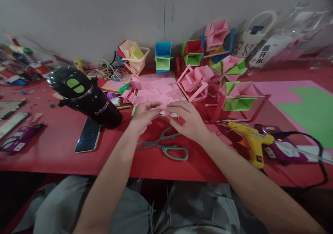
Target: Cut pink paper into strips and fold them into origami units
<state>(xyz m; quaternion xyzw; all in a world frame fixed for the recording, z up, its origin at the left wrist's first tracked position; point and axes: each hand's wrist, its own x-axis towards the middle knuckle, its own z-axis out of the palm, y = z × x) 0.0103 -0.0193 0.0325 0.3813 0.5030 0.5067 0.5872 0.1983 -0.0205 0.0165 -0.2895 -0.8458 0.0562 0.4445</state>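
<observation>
Pink paper [164, 110], thin and creased, was pinched between the left hand [146, 115] and right hand [188, 121], each grip narrow, at the near edge of a pile of pink pieces [156, 84] on the red counter [58, 133]. Its folding looked unfinished. Behind, angular, boxy paper models [163, 63] seemed complete; a smooth green sheet [307, 105] lay flat. Metal-bladed scissors [154, 144] rested open nearby.

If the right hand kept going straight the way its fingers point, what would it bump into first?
The right hand would probably meet the pink paper at its fingertips first, then the left hand, though depth is hard to judge here.
</observation>
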